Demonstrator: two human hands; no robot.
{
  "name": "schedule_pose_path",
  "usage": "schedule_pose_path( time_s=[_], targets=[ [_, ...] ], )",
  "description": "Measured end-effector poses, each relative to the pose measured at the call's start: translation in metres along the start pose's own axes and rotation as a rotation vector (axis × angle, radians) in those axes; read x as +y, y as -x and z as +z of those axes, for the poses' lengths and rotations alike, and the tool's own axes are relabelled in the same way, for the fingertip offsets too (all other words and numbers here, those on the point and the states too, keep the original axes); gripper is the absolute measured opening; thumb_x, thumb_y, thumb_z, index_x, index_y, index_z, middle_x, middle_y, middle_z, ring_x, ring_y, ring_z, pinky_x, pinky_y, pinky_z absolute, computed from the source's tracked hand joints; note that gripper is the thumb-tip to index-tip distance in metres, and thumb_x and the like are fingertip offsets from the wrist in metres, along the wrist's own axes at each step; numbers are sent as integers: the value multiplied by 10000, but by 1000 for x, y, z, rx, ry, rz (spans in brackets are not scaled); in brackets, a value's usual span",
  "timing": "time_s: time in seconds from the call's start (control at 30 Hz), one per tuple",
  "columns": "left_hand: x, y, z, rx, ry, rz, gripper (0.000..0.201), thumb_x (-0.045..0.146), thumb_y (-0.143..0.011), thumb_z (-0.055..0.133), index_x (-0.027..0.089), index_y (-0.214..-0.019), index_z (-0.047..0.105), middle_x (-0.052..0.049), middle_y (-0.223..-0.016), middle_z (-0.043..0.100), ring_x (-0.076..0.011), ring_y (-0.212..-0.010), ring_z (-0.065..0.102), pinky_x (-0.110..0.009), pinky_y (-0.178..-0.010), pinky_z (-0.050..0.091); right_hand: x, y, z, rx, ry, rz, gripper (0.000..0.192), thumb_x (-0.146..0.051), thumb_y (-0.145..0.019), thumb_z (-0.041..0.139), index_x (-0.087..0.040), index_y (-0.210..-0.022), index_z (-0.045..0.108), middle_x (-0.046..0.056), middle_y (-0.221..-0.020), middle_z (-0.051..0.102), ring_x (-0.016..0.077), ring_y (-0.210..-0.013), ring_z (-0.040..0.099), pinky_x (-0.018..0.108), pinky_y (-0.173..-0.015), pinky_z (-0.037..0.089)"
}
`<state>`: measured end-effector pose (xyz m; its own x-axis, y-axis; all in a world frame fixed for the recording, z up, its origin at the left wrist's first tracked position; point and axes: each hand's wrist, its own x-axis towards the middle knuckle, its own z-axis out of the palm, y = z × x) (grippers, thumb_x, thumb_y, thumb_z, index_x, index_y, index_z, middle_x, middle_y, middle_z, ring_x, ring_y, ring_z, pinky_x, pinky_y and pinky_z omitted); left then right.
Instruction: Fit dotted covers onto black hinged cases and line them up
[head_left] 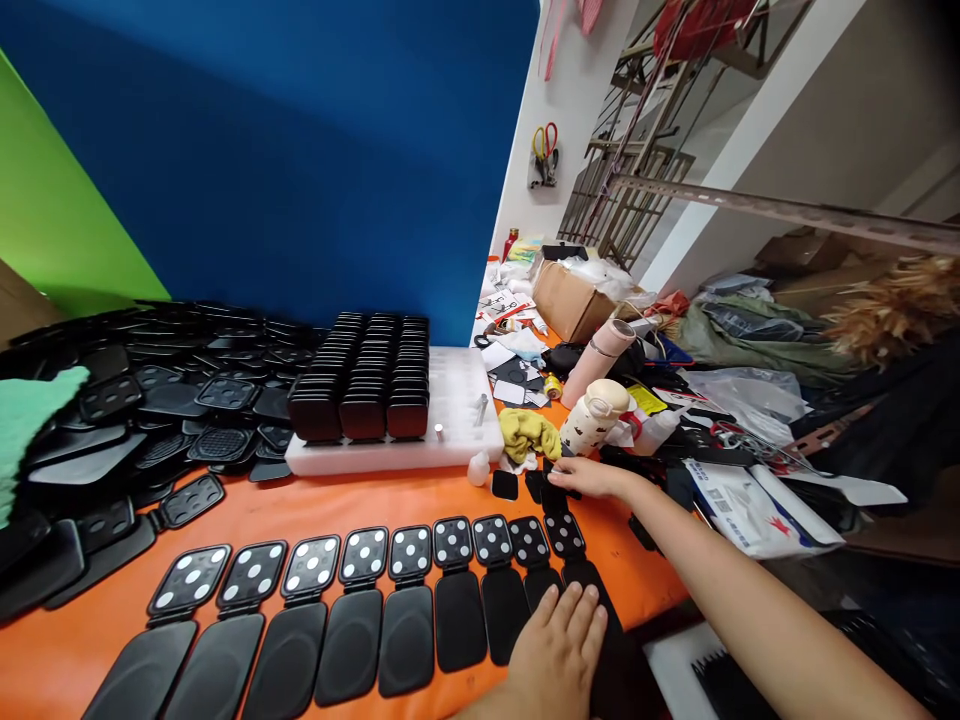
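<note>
An orange table runs under a blue wall, with a green panel at far left. Along the near edge lies a row of open black cases. The left hand rests flat, fingers spread, on the rightmost cases. The right hand reaches further off, fingers narrowed on small black pads. Behind stand a white tray of stacked cases and a black heap; clutter fills the right.
</note>
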<state>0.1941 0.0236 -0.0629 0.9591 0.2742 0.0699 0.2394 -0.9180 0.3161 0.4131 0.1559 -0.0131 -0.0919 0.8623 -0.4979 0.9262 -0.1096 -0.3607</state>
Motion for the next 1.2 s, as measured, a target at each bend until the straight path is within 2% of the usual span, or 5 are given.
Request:
schedule_pose_path(
  time_s=[0.17, 0.33, 0.6, 0.8, 1.2],
  targets=[
    [8, -6, -20, -82, 59, -51, 846, 635, -805, 359, 42, -1399, 255, -148, -1479, 218, -294, -1342, 228, -446, -1077, 214, -12, -5, -4, -6, 40, 31, 251, -358, -901, 492, -144, -984, 592, 45, -979, 613, 171, -854, 595, 363, -766, 492],
    [-9, -29, -61, -20, 74, -147, 485, 555, -808, 431, 181, -1026, 648, -89, -1046, 666, -252, -900, 625, -369, -750, 503, -17, -16, -6, -34, 49, 85, 243, -347, -896, 502, -158, -1023, 588, 54, -1043, 601, 181, -892, 589, 377, -791, 490],
    [-98, -77, -67, 128, -82, -213, 277, 298, -883, 523, 162, -1124, 541, -81, -1154, 560, -215, -997, 565, -430, -841, 474, -14, -28, -5, 16, -121, 161, 258, -330, -892, 517, -144, -1065, 564, 54, -1024, 599, 169, -838, 603, 346, -719, 517],
    [-116, -85, -58, 112, -139, -171, 284, 301, -883, 525, 172, -1136, 534, -82, -1161, 552, -205, -969, 574, -413, -814, 492, 8, 5, -3, 286, -270, 150, 288, -385, -915, 447, -133, -981, 570, 36, -900, 614, 147, -753, 599, 316, -678, 495],
    [-135, -91, -58, 161, -131, -126, 371, 458, -867, 468, 290, -1192, 530, -34, -1220, 519, -246, -1104, 463, -389, -910, 398, -13, 120, 115, 483, -276, 400, 538, -573, -815, 389, -196, -1149, 579, 119, -1113, 647, 309, -1027, 582, 376, -826, 435]
  ],
)
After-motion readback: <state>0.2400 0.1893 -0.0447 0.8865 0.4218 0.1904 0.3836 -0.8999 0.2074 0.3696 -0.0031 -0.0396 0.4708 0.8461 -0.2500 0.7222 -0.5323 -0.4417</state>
